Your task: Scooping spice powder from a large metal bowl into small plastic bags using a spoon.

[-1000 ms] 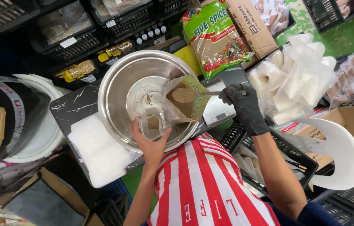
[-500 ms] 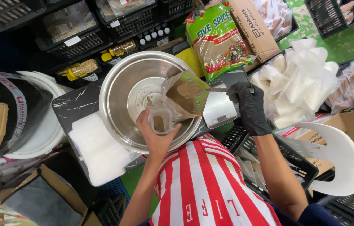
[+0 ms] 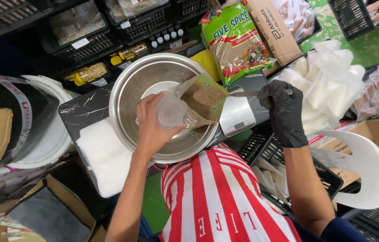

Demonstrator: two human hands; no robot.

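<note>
I see the small clear bag (image 3: 171, 110) in my left hand (image 3: 151, 127), held over the middle of the big steel bowl (image 3: 129, 96). My bare fingers are closed around the bag's lower part, so that grip is firmly shut on it. Just beside it, touching its mouth, leans an opened packet (image 3: 205, 101) with brown powder showing inside; it tilts toward the clear bag above the bowl.

My right hand (image 3: 283, 112), in a black glove, is curled tight around the handle of a spoon (image 3: 243, 94), whose far end reaches into the powder packet. That grip is closed on the handle.

The bowl sits on a dark surface (image 3: 79, 110), and a small silver scale (image 3: 236, 116) lies just beside the bowl's right rim, under the spoon. A white foam pad (image 3: 104, 157) lies at the bowl's lower left. Behind the bowl a large green spice bag (image 3: 236, 40) leans against a cardboard box (image 3: 272, 29). To the right is a heap of empty clear bags (image 3: 326, 85), and lower right a white plastic chair (image 3: 364, 168). At far left stands a white bucket (image 3: 48, 148) lined in black. Black crates (image 3: 86, 42) with small bottles and packets line the back.
</note>
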